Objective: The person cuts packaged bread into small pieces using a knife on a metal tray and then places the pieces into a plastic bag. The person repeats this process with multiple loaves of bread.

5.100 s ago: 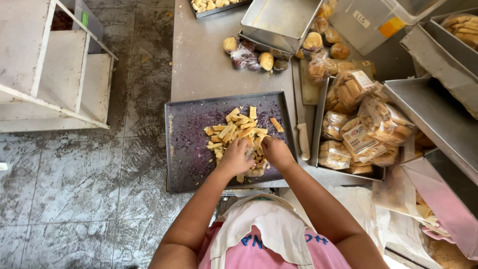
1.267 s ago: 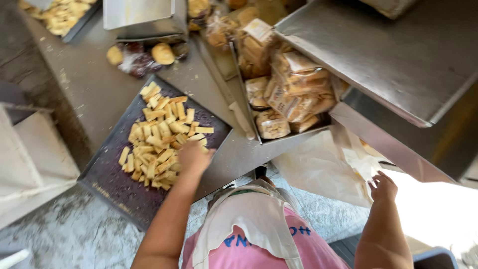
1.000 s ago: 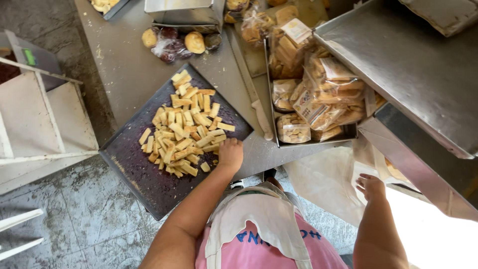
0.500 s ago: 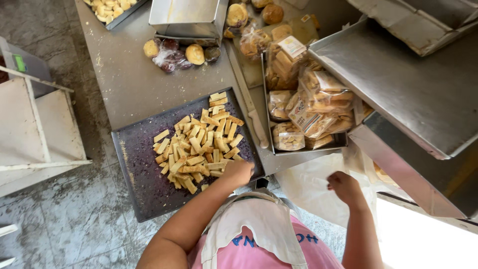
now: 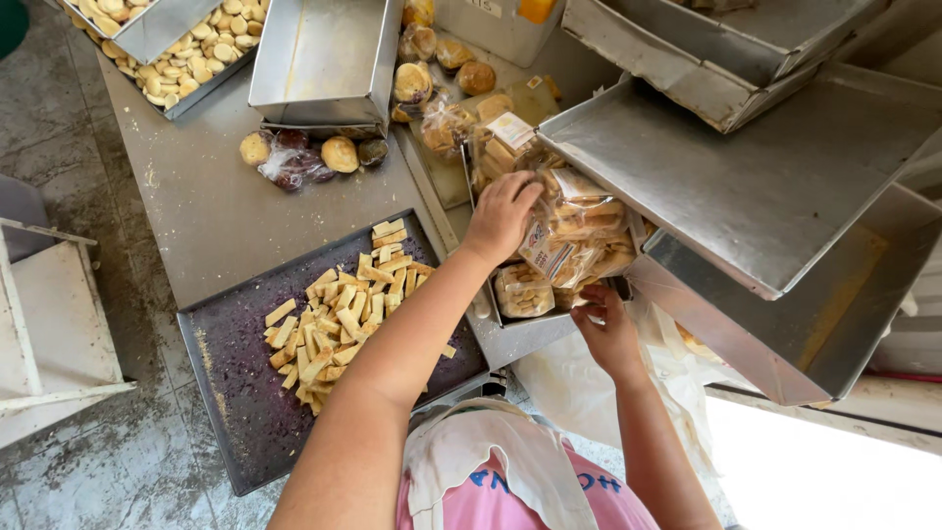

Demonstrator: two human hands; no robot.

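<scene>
Left hand (image 5: 502,214) atop bagged biscuits (image 5: 579,236)

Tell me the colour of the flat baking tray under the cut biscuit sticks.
The flat baking tray is dark grey-purple, scuffed pale at its edges; the head view shows it.

Single head-worn view, steeply downward and close over a metal worktable (image 5: 211,211).

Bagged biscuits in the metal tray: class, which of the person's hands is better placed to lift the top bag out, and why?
Left, probably. The left hand already lies on top of the bagged biscuits, while the right hand sits lower, at the near edge of the metal tray.
</scene>
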